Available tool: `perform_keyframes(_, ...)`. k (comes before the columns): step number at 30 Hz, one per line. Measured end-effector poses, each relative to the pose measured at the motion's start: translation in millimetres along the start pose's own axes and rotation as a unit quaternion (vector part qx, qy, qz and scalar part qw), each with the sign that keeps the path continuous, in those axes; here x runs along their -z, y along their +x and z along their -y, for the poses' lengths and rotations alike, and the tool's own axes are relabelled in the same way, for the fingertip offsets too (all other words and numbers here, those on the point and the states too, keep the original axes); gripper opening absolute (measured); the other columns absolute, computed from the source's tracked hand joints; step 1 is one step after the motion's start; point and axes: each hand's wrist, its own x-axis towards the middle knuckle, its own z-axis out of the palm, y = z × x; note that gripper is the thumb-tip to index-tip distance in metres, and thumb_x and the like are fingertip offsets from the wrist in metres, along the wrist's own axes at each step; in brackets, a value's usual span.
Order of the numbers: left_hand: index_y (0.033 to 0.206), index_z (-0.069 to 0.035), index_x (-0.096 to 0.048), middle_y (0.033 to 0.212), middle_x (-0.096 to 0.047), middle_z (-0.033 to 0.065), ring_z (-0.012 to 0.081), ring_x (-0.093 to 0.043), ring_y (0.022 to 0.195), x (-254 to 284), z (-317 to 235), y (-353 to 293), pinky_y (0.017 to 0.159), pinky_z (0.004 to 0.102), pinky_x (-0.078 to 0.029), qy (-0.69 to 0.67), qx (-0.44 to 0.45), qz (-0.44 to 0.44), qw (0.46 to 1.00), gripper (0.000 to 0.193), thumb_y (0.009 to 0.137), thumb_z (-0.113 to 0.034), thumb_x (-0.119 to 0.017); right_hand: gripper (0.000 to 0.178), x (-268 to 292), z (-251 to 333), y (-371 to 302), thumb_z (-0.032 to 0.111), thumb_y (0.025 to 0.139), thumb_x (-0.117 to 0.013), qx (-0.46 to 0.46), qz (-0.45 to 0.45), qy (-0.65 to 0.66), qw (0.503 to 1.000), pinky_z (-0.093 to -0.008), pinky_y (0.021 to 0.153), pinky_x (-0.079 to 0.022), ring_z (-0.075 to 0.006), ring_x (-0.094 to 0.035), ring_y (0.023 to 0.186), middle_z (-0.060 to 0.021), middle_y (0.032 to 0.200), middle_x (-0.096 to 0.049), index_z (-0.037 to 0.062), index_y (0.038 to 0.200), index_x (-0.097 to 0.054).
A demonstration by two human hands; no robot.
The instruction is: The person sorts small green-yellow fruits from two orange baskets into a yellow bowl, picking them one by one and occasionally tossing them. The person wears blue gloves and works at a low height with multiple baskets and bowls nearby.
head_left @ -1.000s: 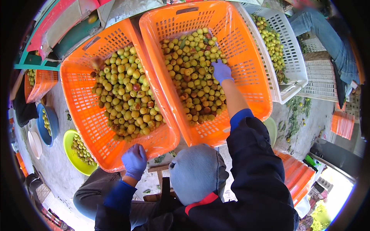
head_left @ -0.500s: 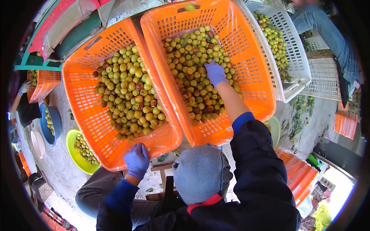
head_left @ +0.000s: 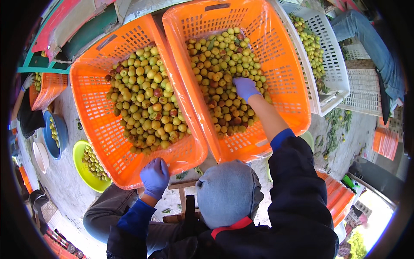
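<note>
Two orange slatted crates stand side by side before me, lined with clear plastic and heaped with small round yellow-green and brownish fruit like jujubes. Over the fruit (head_left: 211, 56) in the right crate (head_left: 284, 82), my right hand (head_left: 246, 88), in a purple glove, reaches in with its fingers curled down among them. Its fingertips are partly hidden, so whatever they grip is not visible. My left hand (head_left: 155, 178), gloved alike, is closed at the near rim of the left crate (head_left: 97, 125), its back turned up and its palm hidden. More fruit (head_left: 146, 95) fills the left crate.
A white crate (head_left: 334, 64) of greener fruit stands at the right. Left of the orange crates are a yellow-green basin (head_left: 79, 166) and a blue basin (head_left: 60, 138), both with fruit. Another person's gloved hand (head_left: 28, 82) is at the far left; a person's jeans-clad leg (head_left: 371, 52) is upper right.
My right hand has drawn slightly nearer within the right crate, and its fingers are now more curled. My left hand stays closed at the left crate's rim. The view has shifted a little.
</note>
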Motion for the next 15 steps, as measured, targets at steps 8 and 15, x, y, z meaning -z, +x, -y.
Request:
perform_keyframes(8, 0.075, -0.009, -0.054, 0.066, -0.056, 0.0106, 0.0322, -0.057, 0.059, -1, 1, 0, 0.051, 0.0437, -0.043, 0.007, -0.004, 0.002, 1.0, 0.014, 0.086, -0.016, -0.052, 0.05, 6, -14, -3, 0.012, 0.086, -0.058, -0.034, -0.049, 0.191, 0.98, -0.0429, 0.086, -0.052, -0.031, -0.062, 0.101, -0.0159, 0.115, -0.063, 0.0153, 0.135, -0.05)
perform_keyframes(15, 0.075, -0.009, -0.054, 0.066, -0.056, 0.0101, 0.0316, -0.058, 0.059, -1, 2, -2, 0.052, 0.0432, -0.043, 0.011, -0.005, 0.002, 1.0, 0.014, 0.087, -0.017, -0.051, 0.027, 40, 28, 14, 0.015, 0.087, -0.054, 0.058, -0.098, 0.348, 0.931, -0.041, 0.087, -0.05, -0.0299, -0.062, 0.102, -0.0153, 0.106, -0.065, 0.0077, 0.11, -0.066)
